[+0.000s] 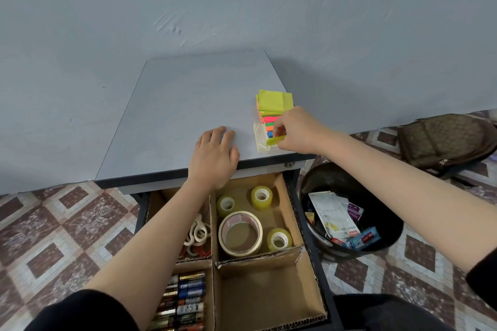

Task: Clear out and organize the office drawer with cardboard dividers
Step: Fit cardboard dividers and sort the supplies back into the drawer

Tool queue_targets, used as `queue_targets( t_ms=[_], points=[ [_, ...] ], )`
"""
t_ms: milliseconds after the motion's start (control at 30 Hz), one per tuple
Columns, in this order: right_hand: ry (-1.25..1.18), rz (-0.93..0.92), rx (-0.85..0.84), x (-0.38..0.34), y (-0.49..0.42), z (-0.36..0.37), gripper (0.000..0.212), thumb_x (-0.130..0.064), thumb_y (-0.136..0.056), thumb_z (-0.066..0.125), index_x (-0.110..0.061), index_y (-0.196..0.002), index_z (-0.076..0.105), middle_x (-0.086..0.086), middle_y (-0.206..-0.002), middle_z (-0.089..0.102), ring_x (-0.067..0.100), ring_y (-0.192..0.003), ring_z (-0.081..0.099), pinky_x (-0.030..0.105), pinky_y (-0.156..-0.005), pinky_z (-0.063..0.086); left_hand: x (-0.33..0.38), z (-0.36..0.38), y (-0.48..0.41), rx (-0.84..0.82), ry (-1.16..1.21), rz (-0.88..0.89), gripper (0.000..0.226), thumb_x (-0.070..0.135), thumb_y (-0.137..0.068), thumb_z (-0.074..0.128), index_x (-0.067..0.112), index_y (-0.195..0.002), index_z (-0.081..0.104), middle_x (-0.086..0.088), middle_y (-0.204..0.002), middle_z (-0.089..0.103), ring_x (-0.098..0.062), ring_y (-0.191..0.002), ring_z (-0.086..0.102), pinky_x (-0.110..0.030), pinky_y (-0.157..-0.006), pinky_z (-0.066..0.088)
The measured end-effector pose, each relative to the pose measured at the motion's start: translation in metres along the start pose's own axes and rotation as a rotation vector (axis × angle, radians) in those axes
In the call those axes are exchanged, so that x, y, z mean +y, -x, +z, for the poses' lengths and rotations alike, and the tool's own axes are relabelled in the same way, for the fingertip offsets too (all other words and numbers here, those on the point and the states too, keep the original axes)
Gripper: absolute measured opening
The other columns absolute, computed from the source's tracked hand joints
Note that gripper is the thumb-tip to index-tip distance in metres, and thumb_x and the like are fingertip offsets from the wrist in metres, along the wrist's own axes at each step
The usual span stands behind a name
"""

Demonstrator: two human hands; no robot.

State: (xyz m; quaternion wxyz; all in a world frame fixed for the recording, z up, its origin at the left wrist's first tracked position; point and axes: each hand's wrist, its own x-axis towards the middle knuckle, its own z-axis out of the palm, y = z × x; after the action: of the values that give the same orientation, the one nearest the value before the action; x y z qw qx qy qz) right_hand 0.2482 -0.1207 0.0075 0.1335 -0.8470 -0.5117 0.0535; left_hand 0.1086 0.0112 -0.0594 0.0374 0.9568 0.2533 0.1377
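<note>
1. Right hand (293, 133) fingers (278, 126) pinch a thin yellow strip (275, 140); sticky notes (274, 103) sit just beyond them.
2. Left hand (215, 153) lies flat, fingers spread, on the table (174, 105).
3. The flimsy strip may slip and miss the drawer (269, 298) below the fingers.

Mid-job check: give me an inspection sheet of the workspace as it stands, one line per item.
Surface: grey desk top, holding a sticky-note stack and a page-flag pad near its front right edge.
Job's things: open drawer with cardboard dividers; tape rolls back right, scissors back left, batteries front left, front right compartment shows bare cardboard.
Clutter: black bin right of the desk holds wrappers and packets.
Grippers: left hand rests flat on the desk; right hand pinches a yellow-green flag at the pad.
Cables: nothing seen.
Surroundings: blue-grey wall, patterned tile floor, brown backpack on the floor at right.
</note>
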Motion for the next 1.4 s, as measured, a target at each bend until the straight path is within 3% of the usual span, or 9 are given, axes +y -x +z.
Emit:
queue_targets(
  t_ms=[167, 367, 567, 967, 1167, 1400],
  points=[
    [-0.003, -0.019, 0.022, 0.0013, -0.0029, 0.0015, 0.013, -0.006, -0.082, 0.061, -0.005, -0.090, 0.071, 0.013, -0.100, 0.067, 0.025, -0.090, 0.058, 0.035, -0.081, 0.051, 0.0000, 0.0000, 0.0002, -0.001, 0.010, -0.002, 0.062, 0.039, -0.088, 0.013, 0.013, -0.138, 0.039, -0.007, -0.147, 0.036, -0.025, -0.135, 0.030, -0.035, -0.112, 0.024],
    [-0.010, 0.021, 0.028, 0.0012, -0.0016, 0.0001, 0.023, 0.002, -0.085, 0.057, -0.005, -0.101, 0.071, 0.011, -0.107, 0.065, 0.020, -0.092, 0.054, 0.026, -0.078, 0.044, -0.0011, 0.0004, 0.0002, 0.004, -0.002, 0.000, 0.062, 0.039, -0.088, 0.013, 0.013, -0.138, 0.040, -0.007, -0.147, 0.036, -0.025, -0.135, 0.030, -0.035, -0.111, 0.024],
    [0.104, 0.010, 0.101, 0.0010, 0.0038, -0.0030, 0.025, -0.006, -0.087, 0.057, -0.018, -0.104, 0.072, 0.000, -0.108, 0.068, 0.019, -0.101, 0.054, 0.026, -0.074, 0.041, -0.0005, 0.0008, 0.0001, 0.001, -0.002, -0.002, 0.062, 0.039, -0.088, 0.013, 0.013, -0.138, 0.039, -0.007, -0.146, 0.036, -0.025, -0.134, 0.030, -0.035, -0.111, 0.025],
    [0.036, 0.010, 0.050, 0.0022, -0.0016, -0.0004, 0.027, 0.003, -0.086, 0.056, -0.007, -0.105, 0.071, 0.011, -0.111, 0.065, 0.024, -0.098, 0.056, 0.024, -0.076, 0.042, -0.0010, 0.0016, -0.0003, -0.001, 0.001, 0.006, 0.061, 0.039, -0.088, 0.014, 0.013, -0.137, 0.040, -0.007, -0.146, 0.037, -0.025, -0.134, 0.031, -0.035, -0.111, 0.026],
    [0.047, -0.014, 0.028, -0.0019, -0.0014, -0.0025, 0.018, -0.010, -0.084, 0.065, -0.007, -0.100, 0.072, 0.010, -0.106, 0.067, 0.023, -0.094, 0.059, 0.031, -0.080, 0.048, -0.0016, 0.0012, -0.0003, 0.002, 0.008, 0.003, 0.061, 0.039, -0.089, 0.014, 0.013, -0.137, 0.040, -0.007, -0.146, 0.037, -0.025, -0.134, 0.031, -0.036, -0.111, 0.026],
    [0.088, -0.027, 0.029, -0.0031, -0.0023, -0.0035, 0.020, -0.006, -0.086, 0.060, -0.009, -0.102, 0.072, 0.008, -0.106, 0.066, 0.019, -0.092, 0.054, 0.026, -0.072, 0.039, -0.0009, -0.0015, 0.0001, -0.011, 0.026, 0.002, 0.062, 0.040, -0.088, 0.013, 0.014, -0.138, 0.039, -0.007, -0.147, 0.035, -0.025, -0.135, 0.029, -0.036, -0.112, 0.024]
  ],
)
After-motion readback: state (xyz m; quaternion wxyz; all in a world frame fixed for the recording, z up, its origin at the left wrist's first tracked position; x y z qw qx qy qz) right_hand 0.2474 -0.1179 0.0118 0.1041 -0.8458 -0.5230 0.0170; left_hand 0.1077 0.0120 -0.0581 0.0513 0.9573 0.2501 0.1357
